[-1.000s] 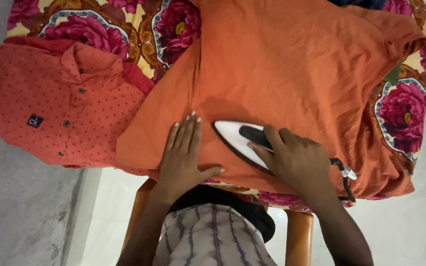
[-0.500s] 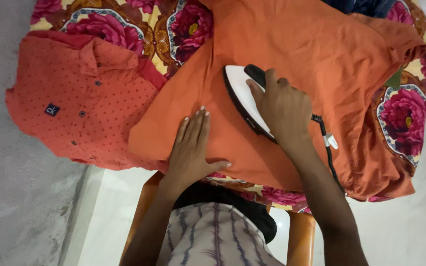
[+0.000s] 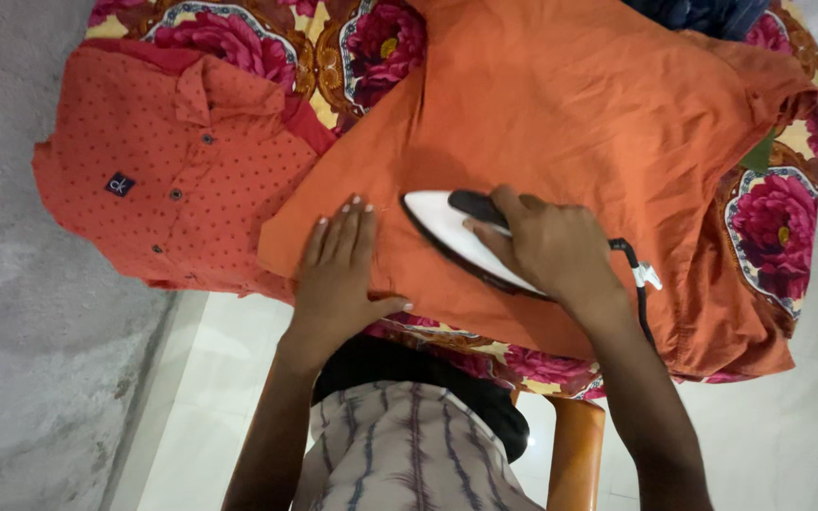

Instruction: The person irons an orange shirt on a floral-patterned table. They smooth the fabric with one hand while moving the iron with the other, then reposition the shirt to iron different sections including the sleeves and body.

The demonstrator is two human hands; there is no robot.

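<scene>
The fingers (image 3: 523,213) of the right hand (image 3: 551,251) are closed around the dark handle of the white iron (image 3: 447,232), and the iron lies with its flat face on the orange garment (image 3: 570,104). Half a second ago this iron was higher up on the cloth, far from the body and turned more upright; now it has come back down toward the near edge, and its pointed nose looks to the left, almost at the left hand (image 3: 338,270). One second ago it was in nearly the same low place, so the iron went out and returned in one stroke.

The left hand lies flat on the same garment, its fingers (image 3: 343,222) stretched and close together, the thumb spread to the side; they grip nothing, they only press the cloth down. It has stayed in about the same spot on the cloth through the three pictures. I judge that it keeps the cloth tight while the iron passes, and that the part between the hand and the iron is the one now being smoothed.

The black cord (image 3: 631,284) with a white clip runs from the back of the iron along the right wrist. The garment lies spread over a flowered cover (image 3: 769,222) on the tabletop. To the left, partly under the garment's edge, lies a red dotted shirt (image 3: 172,170) with buttons.
</scene>
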